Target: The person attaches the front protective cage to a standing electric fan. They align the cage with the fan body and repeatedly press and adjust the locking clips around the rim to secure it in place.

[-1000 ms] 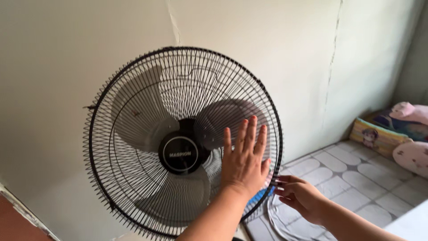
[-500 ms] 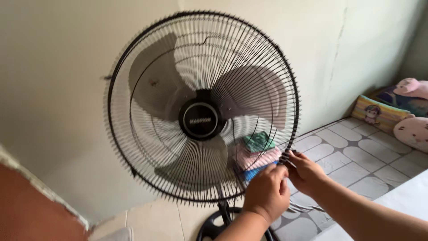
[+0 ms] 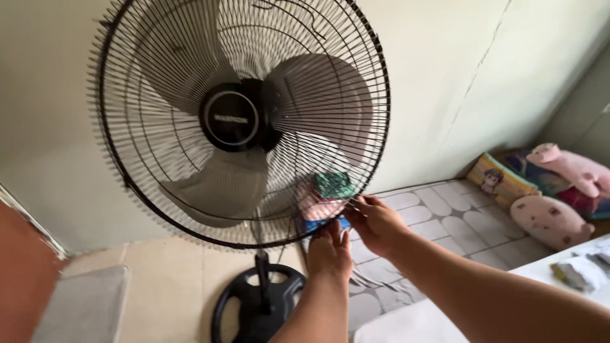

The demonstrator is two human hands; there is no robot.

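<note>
A standing fan fills the upper left, with a black wire grille point(image 3: 159, 70), grey blades and a black hub point(image 3: 232, 121). It stands on a round black base point(image 3: 257, 305). My right hand point(image 3: 378, 223) pinches the grille's rim at its lower right. Just below it, my left hand point(image 3: 330, 251) reaches up from the bottom of the view, its fingertips closed against the same stretch of rim. The two hands almost touch.
A stack of green, pink and blue folded cloths point(image 3: 330, 190) lies on the floor behind the grille. Pink plush toys point(image 3: 569, 168) and a printed pillow point(image 3: 492, 179) sit by the right wall. There is a white surface point(image 3: 406, 324) at the lower right and a grey mat point(image 3: 82, 311) at the lower left.
My left hand left the grille's face, where it lay flat, and dropped to the lower right rim beside my right hand. The view shifted, so the fan now sits higher and further left.
</note>
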